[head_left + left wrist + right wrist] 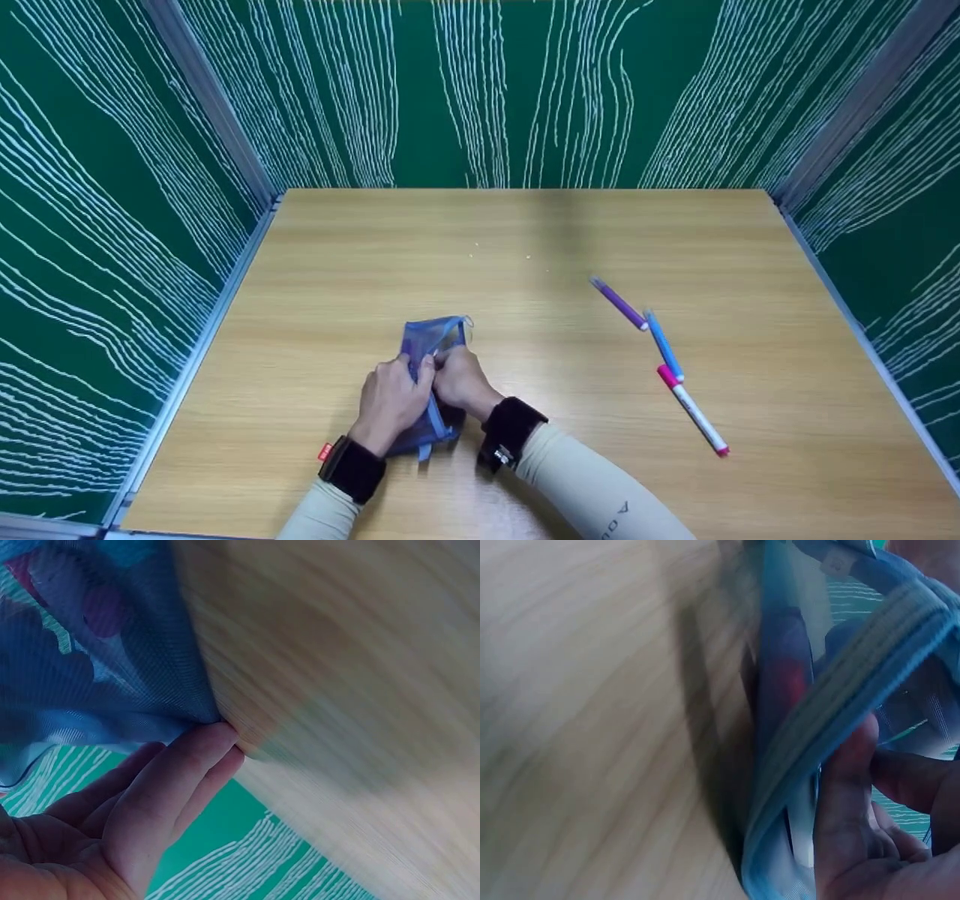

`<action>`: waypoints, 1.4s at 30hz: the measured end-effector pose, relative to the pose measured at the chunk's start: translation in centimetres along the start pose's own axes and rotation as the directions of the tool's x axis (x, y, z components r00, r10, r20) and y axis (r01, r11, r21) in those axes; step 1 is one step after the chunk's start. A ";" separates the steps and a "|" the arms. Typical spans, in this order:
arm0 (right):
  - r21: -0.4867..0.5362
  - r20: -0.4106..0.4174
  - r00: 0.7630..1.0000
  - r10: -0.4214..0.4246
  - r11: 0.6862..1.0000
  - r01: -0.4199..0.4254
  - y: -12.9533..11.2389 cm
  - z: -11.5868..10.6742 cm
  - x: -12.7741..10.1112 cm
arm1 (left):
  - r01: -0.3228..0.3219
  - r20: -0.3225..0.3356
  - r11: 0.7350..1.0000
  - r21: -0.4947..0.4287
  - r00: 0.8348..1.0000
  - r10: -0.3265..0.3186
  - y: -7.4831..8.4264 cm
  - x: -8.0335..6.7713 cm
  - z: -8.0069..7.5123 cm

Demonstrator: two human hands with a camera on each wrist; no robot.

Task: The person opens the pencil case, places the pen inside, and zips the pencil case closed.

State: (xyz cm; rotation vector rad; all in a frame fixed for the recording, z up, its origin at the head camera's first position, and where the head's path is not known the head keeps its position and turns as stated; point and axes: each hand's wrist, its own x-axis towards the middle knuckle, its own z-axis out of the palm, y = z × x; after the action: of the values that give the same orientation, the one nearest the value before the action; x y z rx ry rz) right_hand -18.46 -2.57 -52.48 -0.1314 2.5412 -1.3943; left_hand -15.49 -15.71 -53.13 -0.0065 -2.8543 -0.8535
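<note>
A blue see-through mesh pouch (439, 330) with a zipper edge (840, 705) is between the two hands, low over the table. My left hand (394, 397) grips its left side; in the left wrist view the fingers (172, 780) press at the pouch's lower edge. Through the mesh (142, 675) show pink, purple and pale shapes. My right hand (461, 379) reaches into the pouch's mouth with bent fingers (847, 787). Beside them a white strip, like a marker's barrel (802, 829), lies inside the pouch. Whether the fingertips hold anything is hidden.
On the table (337, 247) to the right lie three markers: a purple one (619, 304), a blue one (664, 345) and a white one with a pink cap (694, 411). Green walls (412, 97) with white lines enclose the back and sides. Tiny white specks dot the tabletop.
</note>
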 end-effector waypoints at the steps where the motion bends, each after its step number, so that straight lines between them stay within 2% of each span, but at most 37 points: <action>1: -0.009 0.002 1.000 -0.007 1.000 0.007 0.0 0.0 0.0 | 0.002 0.003 1.000 0.002 1.000 -0.002 0.0 0.0 0.0; 18: -0.030 0.013 0.998 -0.057 0.998 0.057 0.0 -0.8 -0.2 | -0.019 0.001 1.000 -0.015 1.000 0.019 -0.2 0.0 -0.2; 27: -0.138 -0.013 0.990 -0.141 0.981 0.137 0.2 -2.3 -0.8 | -0.007 0.004 1.000 -0.002 1.000 0.007 -0.1 0.1 -0.1; 37: -0.125 -0.017 0.994 -0.108 0.987 0.105 0.4 -4.1 -1.6 | 0.016 0.029 1.000 -0.011 0.999 -0.016 -0.2 0.1 -0.3; 42: -0.154 -0.038 0.991 -0.131 0.980 0.124 1.1 -5.3 -1.9 | 0.021 0.049 1.000 -0.015 0.999 -0.020 -0.2 0.1 -0.4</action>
State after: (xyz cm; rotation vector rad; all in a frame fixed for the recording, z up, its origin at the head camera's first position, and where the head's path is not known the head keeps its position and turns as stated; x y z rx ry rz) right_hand -17.90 2.77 -50.34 -0.2958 2.7211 -1.2597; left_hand -15.56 -16.09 -52.91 0.0003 -2.8978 -0.8917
